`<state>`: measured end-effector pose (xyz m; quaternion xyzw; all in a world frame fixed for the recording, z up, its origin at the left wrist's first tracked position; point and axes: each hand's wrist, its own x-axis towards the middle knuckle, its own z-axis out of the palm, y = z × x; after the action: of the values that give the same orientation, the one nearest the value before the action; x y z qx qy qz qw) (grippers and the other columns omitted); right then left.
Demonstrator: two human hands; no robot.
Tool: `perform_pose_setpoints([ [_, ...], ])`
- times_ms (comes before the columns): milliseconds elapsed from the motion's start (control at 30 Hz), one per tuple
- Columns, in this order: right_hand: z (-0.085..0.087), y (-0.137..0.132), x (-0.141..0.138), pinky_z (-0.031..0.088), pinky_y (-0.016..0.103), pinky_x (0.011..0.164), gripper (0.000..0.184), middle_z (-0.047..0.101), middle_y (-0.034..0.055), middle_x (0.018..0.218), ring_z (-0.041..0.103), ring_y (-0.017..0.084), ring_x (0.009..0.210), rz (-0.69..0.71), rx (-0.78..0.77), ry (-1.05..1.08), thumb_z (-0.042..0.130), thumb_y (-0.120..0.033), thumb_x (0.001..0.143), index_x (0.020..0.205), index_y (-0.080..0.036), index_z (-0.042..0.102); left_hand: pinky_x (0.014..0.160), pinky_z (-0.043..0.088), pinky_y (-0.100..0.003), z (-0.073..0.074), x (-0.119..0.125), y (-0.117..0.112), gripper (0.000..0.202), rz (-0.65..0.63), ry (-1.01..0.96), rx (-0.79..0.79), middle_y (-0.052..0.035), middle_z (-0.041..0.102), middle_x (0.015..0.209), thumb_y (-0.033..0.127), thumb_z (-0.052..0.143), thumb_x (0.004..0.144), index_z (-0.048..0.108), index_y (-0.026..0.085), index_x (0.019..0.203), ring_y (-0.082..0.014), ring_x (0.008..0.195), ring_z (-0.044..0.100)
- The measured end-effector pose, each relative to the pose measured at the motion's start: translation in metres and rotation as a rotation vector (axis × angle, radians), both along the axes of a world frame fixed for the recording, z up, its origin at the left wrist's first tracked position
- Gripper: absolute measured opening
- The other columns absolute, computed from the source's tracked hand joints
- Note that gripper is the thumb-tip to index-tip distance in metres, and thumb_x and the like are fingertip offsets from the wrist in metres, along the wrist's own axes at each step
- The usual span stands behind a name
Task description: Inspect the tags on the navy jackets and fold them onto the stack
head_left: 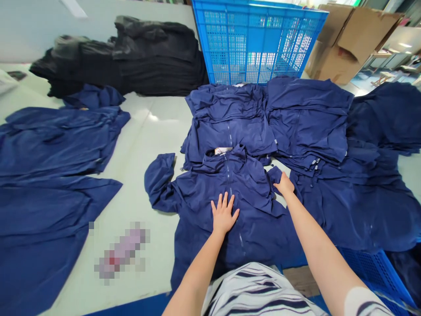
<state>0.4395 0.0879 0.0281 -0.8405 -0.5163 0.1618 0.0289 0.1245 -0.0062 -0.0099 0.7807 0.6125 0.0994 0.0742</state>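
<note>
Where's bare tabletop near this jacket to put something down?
Pale tabletop shows between the left navy garments and the jacket, around the pixelated object. Crowded: beyond the collar and rightward, with navy stacks and a blue crate.

Navy zip-front jacket (pixel 251 215), front up on table (pixel 154 250); one sleeve (pixel 159 186) crumpled

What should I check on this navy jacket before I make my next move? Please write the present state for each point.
1. Left hand steadying the jacket: ok, it lies palm down on the front, fingers spread.
2. Right hand gripping the right-side sleeve: ok, the fingers hold its end.
3. Left-side sleeve flat: not ok, it lies bent and bunched on the table.
4. Zip closed all the way: cannot tell, folds hide part of it.
5. Collar clear of the folded jackets behind: not ok, it reaches them.
</note>
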Motion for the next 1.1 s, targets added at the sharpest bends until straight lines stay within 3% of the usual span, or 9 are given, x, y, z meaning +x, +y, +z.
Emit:
perform_pose_setpoints([
  [100,0.023,0.006,0.02,0.048,0.031,0.071,0.036,0.066,0.0091,0.1,0.064,0.023,0.086,0.101,0.106,-0.049,0.058,-0.018,0.076,0.11,-0.024,0.066,0.117,0.007,-0.064,0.001,0.001,0.0,0.062,0.009,0.01,-0.002,-0.0075,0.027,0.159,0.05,0.047,0.091,0.037,0.03,0.149,-0.0338,0.148,0.017],
  [300,0.108,0.021,0.085,0.044,0.028,0.071,0.044,0.055,0.0074,0.105,0.055,0.02,0.088,-0.137,0.76,-0.192,0.047,-0.01,0.074,0.112,-0.023,0.066,0.117,0.007,-0.063,0.0,0.002,0.0,0.061,0.015,0.002,0.016,-0.0081,0.028,0.159,0.047,0.047,0.091,0.038,0.03,0.149,-0.0333,0.147,0.019],
  [433,0.132,0.019,0.093,0.046,0.031,0.075,0.043,0.056,0.0079,0.109,0.056,0.021,0.089,0.006,0.643,-0.141,0.053,-0.018,0.079,0.119,-0.025,0.065,0.117,0.007,-0.063,-0.001,0.001,0.001,0.061,0.02,-0.005,0.021,-0.0082,0.028,0.159,0.048,0.047,0.091,0.039,0.029,0.148,-0.033,0.148,0.019],
  [533,0.129,0.012,0.077,0.048,0.034,0.082,0.038,0.057,0.0097,0.114,0.059,0.023,0.094,0.103,0.593,-0.062,0.052,-0.023,0.084,0.12,-0.025,0.066,0.117,0.006,-0.063,-0.002,0.001,0.0,0.062,0.018,-0.015,0.02,-0.0079,0.029,0.159,0.049,0.048,0.09,0.038,0.031,0.148,-0.0331,0.148,0.019],
  [733,0.108,0.006,0.002,0.044,0.04,0.102,0.035,0.061,0.0105,0.12,0.054,0.024,0.118,0.353,0.851,0.326,0.041,-0.03,0.094,0.121,-0.022,0.061,0.117,0.005,-0.062,0.002,0.002,0.004,0.057,0.065,-0.282,-0.074,-0.0065,0.037,0.155,0.052,0.056,0.086,0.052,0.032,0.139,-0.0321,0.146,0.023],
  [833,0.089,-0.006,-0.06,0.041,0.043,0.108,0.036,0.061,0.0117,0.125,0.052,0.025,0.123,0.578,0.744,0.464,0.048,-0.028,0.09,0.123,-0.021,0.061,0.115,0.024,-0.058,0.011,-0.019,0.017,0.051,0.291,-0.796,-0.176,-0.0106,0.059,0.136,0.059,0.045,0.089,0.067,0.025,0.119,-0.03,0.133,0.046],
  [967,0.061,-0.028,-0.13,0.044,0.042,0.106,0.06,0.051,0.0119,0.141,0.051,0.026,0.127,0.907,0.52,0.617,0.066,-0.03,0.081,0.139,-0.021,0.052,0.086,0.054,-0.042,0.028,-0.075,0.035,0.068,0.699,-1.545,-0.291,-0.0154,0.067,0.118,0.069,0.028,0.09,0.063,0.018,0.117,-0.0247,0.102,0.067],
  [1033,0.05,-0.03,-0.143,0.05,0.039,0.099,0.062,0.055,0.0086,0.139,0.059,0.023,0.119,1.039,0.386,0.705,0.067,-0.031,0.08,0.14,-0.026,0.051,0.072,0.056,-0.036,0.031,-0.098,0.036,0.072,0.781,-1.628,-0.44,-0.0135,0.067,0.11,0.075,0.026,0.087,0.06,0.019,0.117,-0.022,0.089,0.069],
  [1100,0.042,-0.022,-0.139,0.052,0.038,0.094,0.043,0.067,0.0065,0.123,0.066,0.022,0.106,0.96,0.352,0.719,0.061,-0.028,0.083,0.127,-0.027,0.064,0.067,0.055,-0.035,0.029,-0.106,0.032,0.073,0.806,-1.524,-0.556,-0.0112,0.067,0.105,0.078,0.03,0.084,0.06,0.02,0.116,-0.0212,0.084,0.068],
])
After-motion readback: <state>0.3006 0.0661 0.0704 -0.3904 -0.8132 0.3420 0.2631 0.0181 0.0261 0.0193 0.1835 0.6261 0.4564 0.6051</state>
